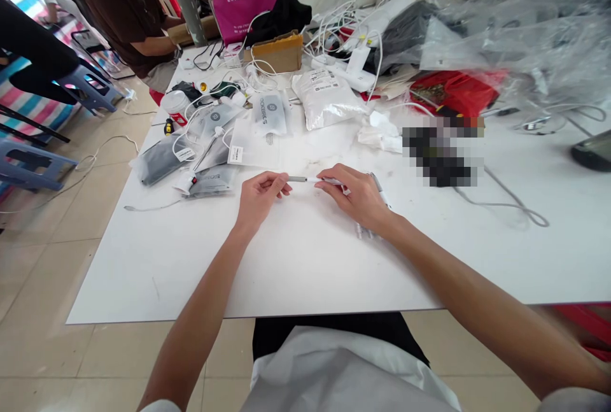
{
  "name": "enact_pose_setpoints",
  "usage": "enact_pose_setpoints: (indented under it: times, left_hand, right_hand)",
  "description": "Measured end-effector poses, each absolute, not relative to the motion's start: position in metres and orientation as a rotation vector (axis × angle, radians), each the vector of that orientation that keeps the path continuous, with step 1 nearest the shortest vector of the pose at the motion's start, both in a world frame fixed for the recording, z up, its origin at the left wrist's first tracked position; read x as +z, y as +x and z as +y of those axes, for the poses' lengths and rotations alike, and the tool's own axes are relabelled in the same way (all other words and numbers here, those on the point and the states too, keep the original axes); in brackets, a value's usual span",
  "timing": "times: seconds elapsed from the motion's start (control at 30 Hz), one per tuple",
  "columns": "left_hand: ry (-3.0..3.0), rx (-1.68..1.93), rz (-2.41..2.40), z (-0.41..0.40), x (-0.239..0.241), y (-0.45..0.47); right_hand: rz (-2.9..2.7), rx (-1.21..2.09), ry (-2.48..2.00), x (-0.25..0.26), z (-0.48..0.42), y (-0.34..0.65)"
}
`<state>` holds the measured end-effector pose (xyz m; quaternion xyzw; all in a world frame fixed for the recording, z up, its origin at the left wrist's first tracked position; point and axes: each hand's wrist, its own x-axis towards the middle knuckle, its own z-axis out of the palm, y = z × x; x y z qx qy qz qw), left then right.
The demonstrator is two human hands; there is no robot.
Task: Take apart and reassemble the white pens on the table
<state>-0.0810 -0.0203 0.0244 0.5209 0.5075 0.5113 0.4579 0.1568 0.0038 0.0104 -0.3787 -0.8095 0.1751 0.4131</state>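
Our left grip pinches one end of a slim grey-and-white pen, our right grip the other; it bridges the gap between them. Just beside our right grip, more pens lie on the desk.

Upper garment: one, pale grey-white, plain where I can see it, soft cloth, loosely folded and creased across the front. Left sleeve: pale, short, only a rounded edge on show. Right sleeve: matching, a broader band visible. Forearms: two, slender, bare to the wrist. Left hand and right hand: ungloved, slim-fingered. Black patch at the lap: trousers or seat, I cannot tell which.
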Motion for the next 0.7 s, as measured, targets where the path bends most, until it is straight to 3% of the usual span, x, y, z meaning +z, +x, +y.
enact_pose_setpoints:
  times: [0.33, 0.6, 0.7]
  left_hand:
    - [1.254, 1.230, 1.233, -0.019, 0.022, -0.080]
    - [1.305, 1.319, 1.221, -0.023, 0.024, -0.077]
    - [1.293, 1.320, 1.214, -0.027, 0.023, -0.069]
  right_hand:
    - [-2.019, 0.549, -0.984, 0.014, 0.003, 0.158]
    - [-1.525, 1.286, -0.969, 0.027, 0.010, 0.161]
    - [-1.373, 1.334, -0.806, 0.021, 0.017, 0.160]
